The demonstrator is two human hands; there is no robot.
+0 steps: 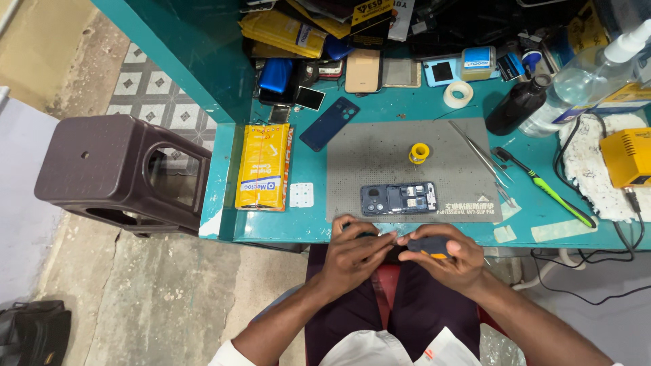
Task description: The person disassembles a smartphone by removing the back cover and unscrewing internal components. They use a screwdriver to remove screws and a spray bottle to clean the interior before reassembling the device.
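My left hand (354,252) and my right hand (444,259) meet above my lap, just below the table's front edge. The right hand grips a dark tool with an orange part (431,248). My left hand's fingers pinch at the tool's tip, holding a small dark piece I cannot make out. An opened phone with its inner parts showing (399,199) lies on the grey work mat (380,152) right in front of my hands. A blue phone back cover (329,123) rests at the mat's upper left corner.
A small yellow tape roll (419,152), tweezers (483,157) and a green-handled tool (553,191) lie on and beside the mat. A yellow packet (263,166), dark bottle (515,106), spray bottle (590,78), yellow box (627,157) and cluttered phones fill the teal table (224,169). A brown stool (119,173) stands left.
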